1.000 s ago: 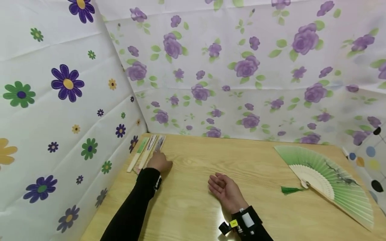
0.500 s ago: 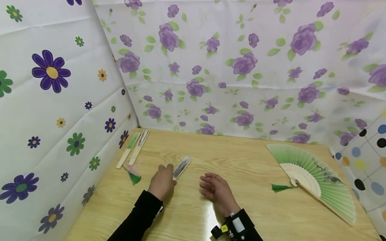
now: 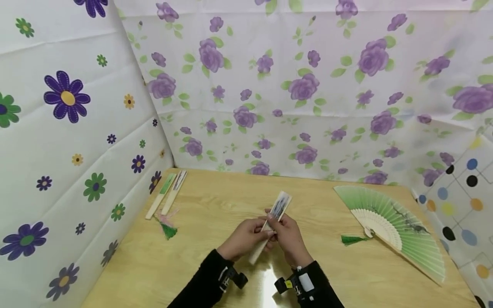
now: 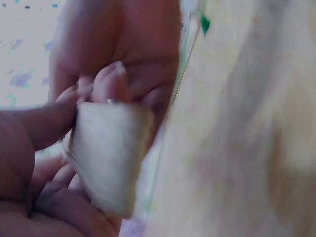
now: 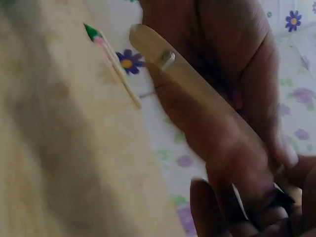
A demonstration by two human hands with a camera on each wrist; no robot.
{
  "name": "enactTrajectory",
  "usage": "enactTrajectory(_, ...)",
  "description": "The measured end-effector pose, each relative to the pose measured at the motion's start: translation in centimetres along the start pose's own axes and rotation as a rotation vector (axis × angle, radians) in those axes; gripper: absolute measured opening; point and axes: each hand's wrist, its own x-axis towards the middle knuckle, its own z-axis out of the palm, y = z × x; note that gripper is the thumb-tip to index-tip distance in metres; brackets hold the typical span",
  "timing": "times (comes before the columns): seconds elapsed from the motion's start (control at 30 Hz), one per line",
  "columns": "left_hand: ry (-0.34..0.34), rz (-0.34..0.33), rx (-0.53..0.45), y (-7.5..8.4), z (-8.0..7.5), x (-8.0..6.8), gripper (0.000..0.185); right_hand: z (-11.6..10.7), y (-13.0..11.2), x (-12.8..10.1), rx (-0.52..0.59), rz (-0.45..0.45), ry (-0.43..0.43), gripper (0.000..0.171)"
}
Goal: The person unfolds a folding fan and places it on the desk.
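Observation:
Both hands hold a closed folding fan (image 3: 278, 208) just above the middle of the wooden table (image 3: 215, 205). It tilts up and to the right, with a dark print on its upper end. My left hand (image 3: 257, 231) grips its lower part and my right hand (image 3: 279, 227) pinches its middle. In the left wrist view the fan's pale end (image 4: 108, 158) sits between thumb and fingers. The fan's bamboo guard stick (image 5: 197, 89), with its rivet, lies across the fingers in the right wrist view.
Two closed fans (image 3: 166, 199) lie side by side at the table's back left, with pink and green tassels (image 3: 168, 225) below them. An open green fan (image 3: 396, 226) with a green tassel (image 3: 350, 239) lies at the right. Flowered sheets wall the table.
My left hand drew one closed fan from the row at the left and carried it to the middle. The right hand came off the table and took hold of it too.

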Motion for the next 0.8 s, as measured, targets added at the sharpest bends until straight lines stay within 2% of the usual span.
enactTrajectory(0.17,0.081,0.000,0.094,-2.2,1.8,-0.7,0.019,-0.5,0.6,-0.3,0.038,-0.004,0.015,0.050)
enactTrajectory(0.3,0.069,0.006,0.045,-3.3,2.6,-0.7,0.016,-1.0,1.1,-0.2,0.052,-0.010,0.022,0.053)
enactTrajectory(0.4,0.104,0.009,-0.016,-3.5,3.1,-0.4,0.015,-1.8,1.4,-0.1,0.054,-0.018,0.050,0.052)
enactTrajectory(0.53,0.142,-0.002,-0.078,-3.5,3.0,-0.1,0.016,-2.7,1.4,0.2,0.028,-0.037,0.089,0.041)
enactTrajectory(0.63,0.133,-0.002,-0.091,-3.5,2.8,0.2,0.017,-2.9,1.1,0.5,-0.016,-0.068,0.094,0.034)
enactTrajectory(0.8,0.116,0.001,-0.102,-3.1,3.2,0.8,0.018,-3.0,0.3,0.9,-0.060,-0.106,0.102,0.037)
